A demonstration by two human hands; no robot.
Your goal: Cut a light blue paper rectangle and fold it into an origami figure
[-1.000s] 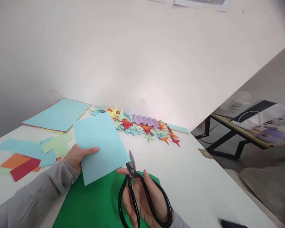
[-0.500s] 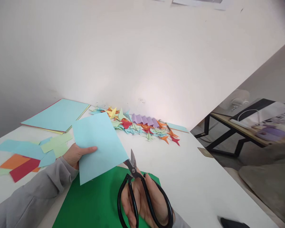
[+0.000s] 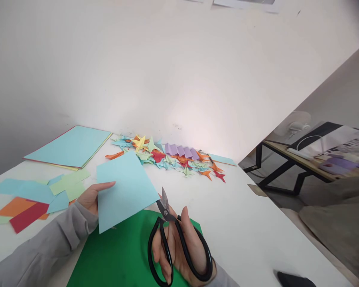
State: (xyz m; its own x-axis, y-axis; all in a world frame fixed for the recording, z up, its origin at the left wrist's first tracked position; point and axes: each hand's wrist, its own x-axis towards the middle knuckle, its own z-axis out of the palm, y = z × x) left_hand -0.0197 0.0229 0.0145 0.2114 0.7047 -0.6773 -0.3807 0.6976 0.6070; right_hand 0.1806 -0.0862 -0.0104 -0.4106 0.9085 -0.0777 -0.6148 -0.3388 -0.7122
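Observation:
My left hand pinches a light blue sheet of paper by its left edge, thumb on top. The sheet is tilted above a green mat. In my right hand are black-handled scissors, fingers through the loops and blades parted. The sheet's lower right corner reaches the blades; whether it lies between them I cannot tell. Part of my right hand is hidden by the handles.
Coloured paper pieces lie at the left, below a stack of blue-topped sheets. Folded paper shapes and a pleated purple paper strip line the wall. A dark object sits at the lower right.
The blue sheet is tilted differently, with its left edge shifted slightly right, showing an orange folded shape behind it. My right thumb is raised more. The scissors remain parted.

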